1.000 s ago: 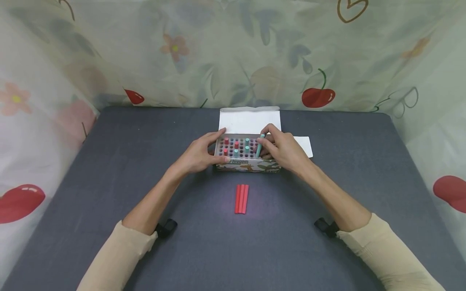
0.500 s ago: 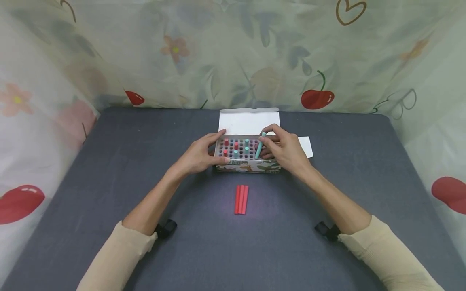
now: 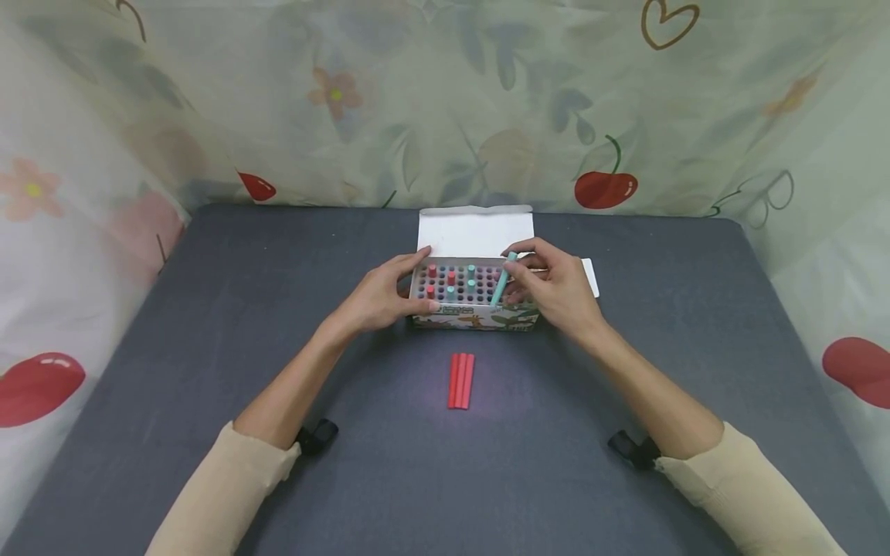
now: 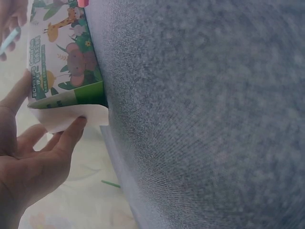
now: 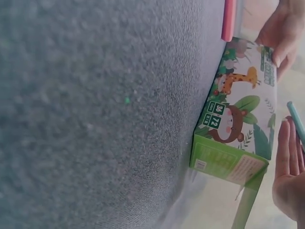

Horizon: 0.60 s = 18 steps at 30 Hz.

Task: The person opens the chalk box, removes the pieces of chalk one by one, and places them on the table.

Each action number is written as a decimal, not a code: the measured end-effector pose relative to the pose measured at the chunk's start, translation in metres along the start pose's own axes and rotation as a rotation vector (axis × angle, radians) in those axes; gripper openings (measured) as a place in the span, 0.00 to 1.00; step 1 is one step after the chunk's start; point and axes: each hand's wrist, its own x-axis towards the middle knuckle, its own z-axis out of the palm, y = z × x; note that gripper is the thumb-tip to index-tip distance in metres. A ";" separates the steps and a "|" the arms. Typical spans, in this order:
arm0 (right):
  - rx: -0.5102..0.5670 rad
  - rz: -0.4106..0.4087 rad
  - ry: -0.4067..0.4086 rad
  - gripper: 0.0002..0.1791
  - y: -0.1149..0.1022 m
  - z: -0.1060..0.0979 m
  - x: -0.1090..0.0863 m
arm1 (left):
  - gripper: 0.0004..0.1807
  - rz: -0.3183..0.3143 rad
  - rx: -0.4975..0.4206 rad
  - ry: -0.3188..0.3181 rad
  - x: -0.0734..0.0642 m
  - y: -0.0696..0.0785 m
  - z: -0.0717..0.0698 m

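Note:
My right hand (image 3: 560,292) pinches a teal chalk stick (image 3: 501,283) between thumb and fingertips. The stick leans over the right part of a cardboard box (image 3: 480,319), its lower end close to the front rim. Inside the box, a tray full of round holes holds several upright sticks, some red and some teal. At the box's left end, my left hand (image 3: 381,295) grips it, thumb along the front rim and a finger at the back corner. The right wrist view shows the printed animal front (image 5: 238,88) and the teal stick (image 5: 296,122) beside it.
Three red chalk sticks (image 3: 460,381) lie side by side on the dark grey tabletop (image 3: 389,479), in front of the box. The white lid (image 3: 476,232) stands open behind it, and a white side flap (image 3: 591,278) sticks out to the right. Patterned cloth (image 3: 445,100) hangs around the table.
My right hand has shifted a little to the right with the teal chalk stick, which now leans slightly more. My left hand keeps its place on the box.

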 end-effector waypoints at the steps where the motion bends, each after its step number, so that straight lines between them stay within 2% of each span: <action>1: -0.003 0.012 0.001 0.13 -0.001 0.000 -0.002 | 0.50 0.001 0.001 -0.001 0.000 0.000 0.000; 8: 0.022 0.083 -0.001 0.15 -0.002 -0.002 -0.013 | 0.51 0.005 0.007 -0.002 0.000 0.001 0.000; 15: 0.139 0.202 -0.066 0.17 -0.003 0.000 -0.023 | 0.51 -0.005 -0.007 -0.006 -0.001 0.001 0.001; 18: 0.153 0.251 -0.087 0.18 -0.003 0.001 -0.028 | 0.51 -0.007 -0.008 -0.008 -0.001 0.001 0.001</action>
